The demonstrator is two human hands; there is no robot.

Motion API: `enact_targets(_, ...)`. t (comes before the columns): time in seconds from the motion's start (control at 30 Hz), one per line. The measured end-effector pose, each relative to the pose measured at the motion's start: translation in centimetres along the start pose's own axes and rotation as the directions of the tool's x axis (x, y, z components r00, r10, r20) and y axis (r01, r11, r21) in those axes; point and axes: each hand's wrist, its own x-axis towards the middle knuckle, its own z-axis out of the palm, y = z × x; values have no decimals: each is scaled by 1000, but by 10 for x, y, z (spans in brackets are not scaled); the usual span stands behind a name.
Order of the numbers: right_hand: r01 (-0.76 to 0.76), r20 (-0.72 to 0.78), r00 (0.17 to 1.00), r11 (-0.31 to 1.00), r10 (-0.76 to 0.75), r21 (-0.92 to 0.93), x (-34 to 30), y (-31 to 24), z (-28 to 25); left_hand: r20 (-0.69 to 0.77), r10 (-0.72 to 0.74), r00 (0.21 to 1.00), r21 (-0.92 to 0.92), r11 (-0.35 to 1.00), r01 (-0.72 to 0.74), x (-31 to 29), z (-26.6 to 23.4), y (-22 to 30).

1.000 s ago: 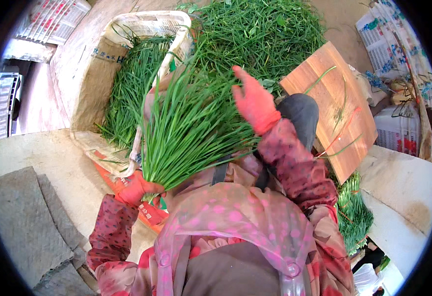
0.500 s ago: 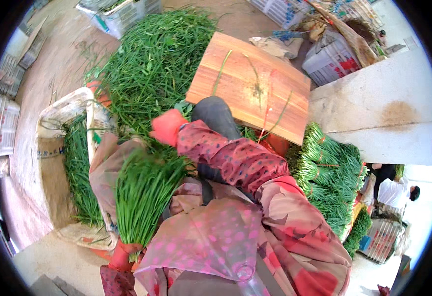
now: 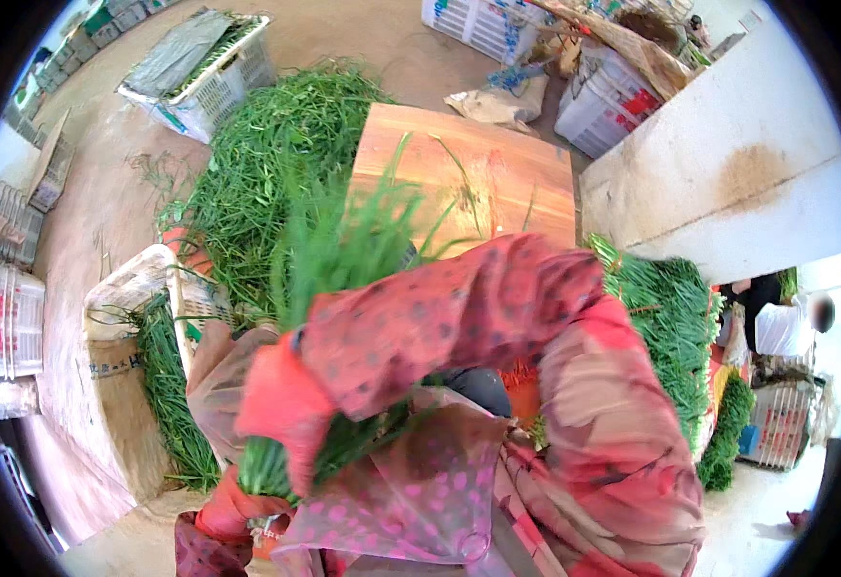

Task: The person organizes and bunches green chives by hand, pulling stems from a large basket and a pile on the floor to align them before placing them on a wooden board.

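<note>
My left hand (image 3: 228,512), in a red-orange glove, is closed round the pale lower end of a bunch of chives (image 3: 265,466) near my lap. My gloved right hand (image 3: 286,399) reaches across from the right. It is closed against chives just above my left hand, its fingers pointing down and partly blurred. Long green blades (image 3: 344,240) stick up behind my right forearm, smeared by motion; whether they all belong to the one bunch I cannot tell. A thin pink-spotted apron (image 3: 411,481) covers my lap. A big loose heap of chives (image 3: 276,144) lies ahead on the left.
A wooden board (image 3: 526,183) stands ahead, stray blades on it. On the left is a white crate (image 3: 156,264) with chives inside. Tied bunches (image 3: 670,317) are stacked at right beside a white wall (image 3: 728,173). More crates (image 3: 209,106) stand behind. A person (image 3: 784,327) is far right.
My right hand has come back from the heap toward my left hand and now meets the chives there. Blades rise behind its forearm. The whole view has shifted somewhat.
</note>
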Motion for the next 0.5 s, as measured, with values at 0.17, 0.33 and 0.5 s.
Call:
enact_targets(0.17,129,-185,981,888,-50,442,-53,27,92,273,-85,958,105,993,58,17,23,26)
enact_targets(0.33,-45,-321,903,806,286,590,-108,21,138,398,-301,866,291,937,192,61,41,93)
enact_targets(0.5,-123,-277,783,575,557,809,-133,30,163,345,-360,867,429,882,196,108,54,136)
